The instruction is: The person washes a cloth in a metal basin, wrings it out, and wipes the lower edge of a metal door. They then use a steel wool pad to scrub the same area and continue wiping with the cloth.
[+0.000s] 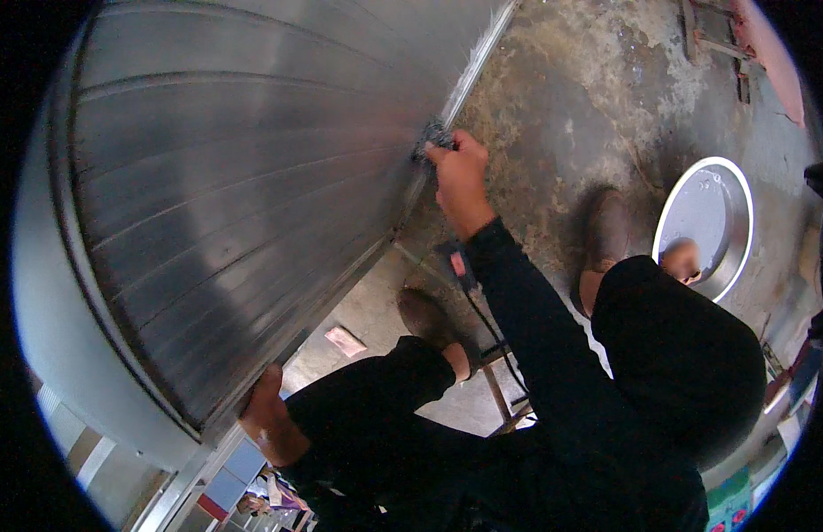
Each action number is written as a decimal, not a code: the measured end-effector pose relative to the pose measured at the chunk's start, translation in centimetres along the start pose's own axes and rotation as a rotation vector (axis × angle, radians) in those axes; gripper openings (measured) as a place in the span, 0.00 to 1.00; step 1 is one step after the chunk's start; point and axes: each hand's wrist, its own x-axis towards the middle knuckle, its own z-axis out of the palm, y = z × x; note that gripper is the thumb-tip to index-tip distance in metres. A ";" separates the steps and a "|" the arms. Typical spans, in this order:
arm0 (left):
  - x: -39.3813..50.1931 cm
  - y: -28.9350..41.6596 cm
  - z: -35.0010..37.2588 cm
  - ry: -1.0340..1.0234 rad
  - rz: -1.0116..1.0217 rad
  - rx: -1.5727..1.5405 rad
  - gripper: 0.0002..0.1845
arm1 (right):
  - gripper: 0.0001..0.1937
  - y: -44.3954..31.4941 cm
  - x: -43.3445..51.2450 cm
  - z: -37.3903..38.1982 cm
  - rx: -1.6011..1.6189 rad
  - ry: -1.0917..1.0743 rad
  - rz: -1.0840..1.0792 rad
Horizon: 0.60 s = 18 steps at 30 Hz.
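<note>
A ribbed metal door panel (252,199) fills the left side, with a metal edge strip (478,66) along its far lower side. My right hand (461,176), at the centre, grips a dark scouring pad (438,136) that touches this strip. White suds or streaks show on the strip beyond the pad. My left hand (268,412) holds the panel's near edge at the lower left, its fingers partly hidden behind the frame. To the right, a round metal basin (744,199) with bubbly liquid stands on the floor, and a blurred brownish thing shows at its near rim.
My shoes stand apart on the stained concrete floor (551,133). A pink cloth or sponge (346,340) lies on the floor below the panel. Between my legs are a dark cable (491,319) and a metal stand. Something pink hangs over a frame at the upper right.
</note>
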 end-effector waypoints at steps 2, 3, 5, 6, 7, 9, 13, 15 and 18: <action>0.0 -0.1 0.0 -0.003 -0.003 -0.063 0.34 | 0.06 0.6 -0.5 0.0 -0.226 -0.058 -0.168; -0.1 -0.2 0.1 -0.002 -0.002 -0.071 0.34 | 0.06 0.7 -0.4 0.1 -0.198 -0.022 -0.199; -0.2 -0.5 0.0 0.045 -0.040 -0.051 0.33 | 0.07 0.6 -0.3 0.5 -0.224 0.060 -0.089; -0.2 -0.7 0.0 0.031 -0.017 -0.065 0.33 | 0.07 0.4 -0.1 0.6 -0.195 0.070 -0.059; -0.2 -0.8 -0.1 0.035 0.002 -0.052 0.32 | 0.08 0.1 0.1 0.7 -0.196 0.087 0.014; -0.1 -1.0 -0.1 0.025 0.057 -0.065 0.31 | 0.08 -0.4 0.3 0.7 -0.205 0.080 -0.030; 0.0 -0.7 -0.6 -0.041 0.143 0.198 0.31 | 0.08 -0.7 -0.3 0.5 -0.260 0.025 -0.192; 0.1 -0.4 -0.5 -0.029 0.161 0.226 0.29 | 0.08 -0.8 -0.3 0.6 -0.237 0.037 -0.145; 0.1 -0.4 0.1 0.018 0.108 -0.010 0.26 | 0.07 -0.7 -0.1 0.7 -0.253 0.060 -0.141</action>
